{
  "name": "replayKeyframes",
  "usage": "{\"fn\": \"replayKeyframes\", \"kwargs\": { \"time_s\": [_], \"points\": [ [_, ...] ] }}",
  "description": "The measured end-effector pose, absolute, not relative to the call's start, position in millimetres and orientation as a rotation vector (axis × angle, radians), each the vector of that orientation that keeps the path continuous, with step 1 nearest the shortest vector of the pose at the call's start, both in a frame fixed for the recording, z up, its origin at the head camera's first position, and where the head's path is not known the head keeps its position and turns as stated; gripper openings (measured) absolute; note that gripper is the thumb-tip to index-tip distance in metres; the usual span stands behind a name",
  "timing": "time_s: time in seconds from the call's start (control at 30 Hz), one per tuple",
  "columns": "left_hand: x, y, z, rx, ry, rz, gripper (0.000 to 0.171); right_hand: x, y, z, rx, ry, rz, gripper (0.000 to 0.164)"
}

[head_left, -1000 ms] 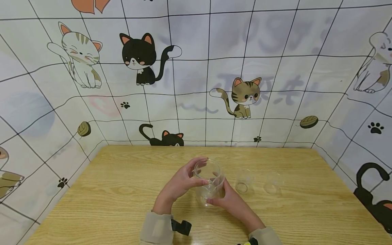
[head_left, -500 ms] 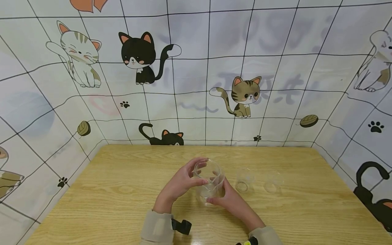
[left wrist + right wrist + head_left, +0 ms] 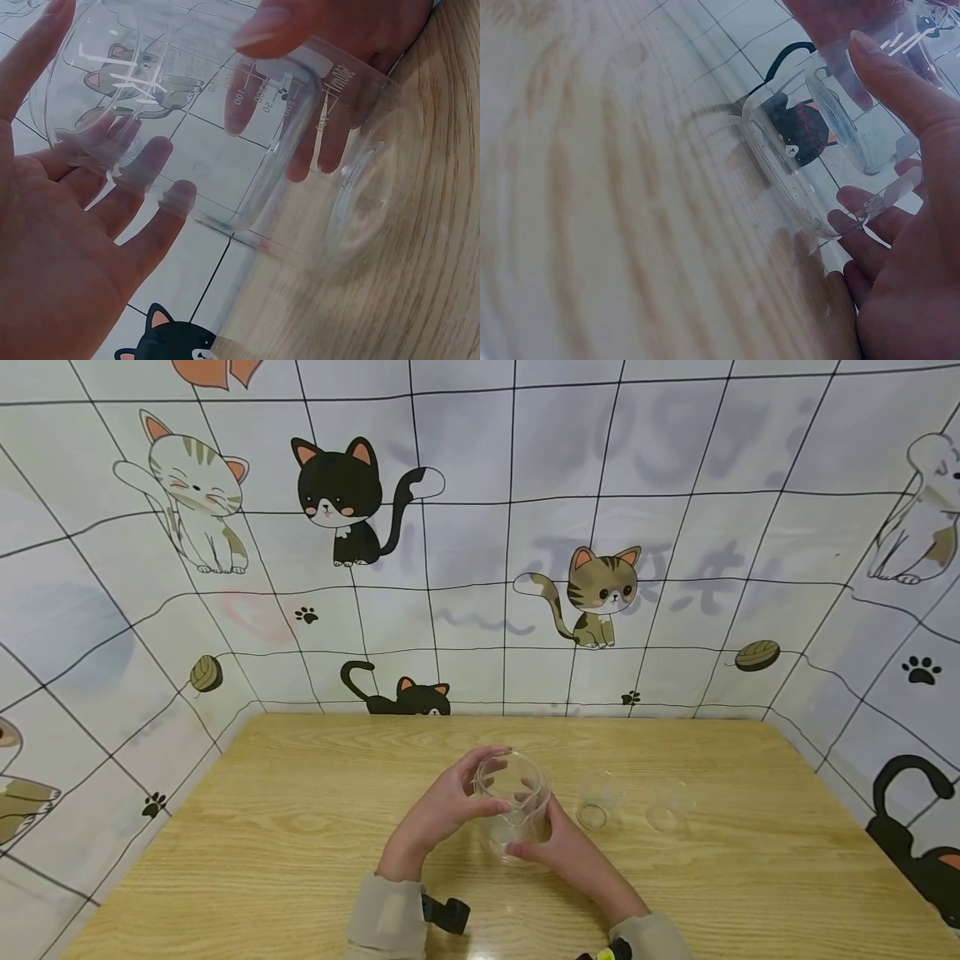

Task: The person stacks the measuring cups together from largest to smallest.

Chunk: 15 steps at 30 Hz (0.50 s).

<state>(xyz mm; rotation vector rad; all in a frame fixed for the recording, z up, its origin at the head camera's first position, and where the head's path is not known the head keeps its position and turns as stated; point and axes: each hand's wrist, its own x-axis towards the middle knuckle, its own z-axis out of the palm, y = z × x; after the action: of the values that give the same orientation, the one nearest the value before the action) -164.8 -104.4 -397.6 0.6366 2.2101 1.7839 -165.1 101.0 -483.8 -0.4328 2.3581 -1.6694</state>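
In the head view, two clear glass beakers stand nested at the table's middle. My left hand point(image 3: 446, 802) grips the upper, inner beaker point(image 3: 516, 781) near its rim, thumb in front and fingers round the far side. Lower down, my right hand point(image 3: 567, 857) holds the wider outer beaker point(image 3: 497, 845) from the right. The left wrist view shows the inner beaker point(image 3: 187, 161) partway inside the outer beaker point(image 3: 300, 225), both with white printed scales. In the right wrist view, the outer beaker's base point(image 3: 776, 176) is at the table surface. Both beakers show no visible contents.
Two smaller clear glass vessels, one nearer point(image 3: 598, 802) and one farther right point(image 3: 670, 807), stand on the wooden table point(image 3: 300, 827) to the right of my hands. A cat-patterned cloth wall point(image 3: 465, 543) encloses the table's back and sides.
Both hands and the nested beakers keep practically the same position. The head view has shifted very slightly.
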Motion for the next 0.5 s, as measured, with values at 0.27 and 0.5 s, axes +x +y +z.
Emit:
{"fn": "replayKeyframes", "kwargs": {
  "time_s": [0.27,0.5],
  "points": [
    [-164.5,-104.3,-399.5,0.634,2.194,1.798,0.067,-164.4,100.7,-482.8,-0.437,2.345,-1.665,0.090],
    [-165.2,-104.0,-400.0,0.624,2.195,1.801,0.068,-165.5,100.3,-484.2,-0.433,2.361,-1.669,0.092]
  ]
}}
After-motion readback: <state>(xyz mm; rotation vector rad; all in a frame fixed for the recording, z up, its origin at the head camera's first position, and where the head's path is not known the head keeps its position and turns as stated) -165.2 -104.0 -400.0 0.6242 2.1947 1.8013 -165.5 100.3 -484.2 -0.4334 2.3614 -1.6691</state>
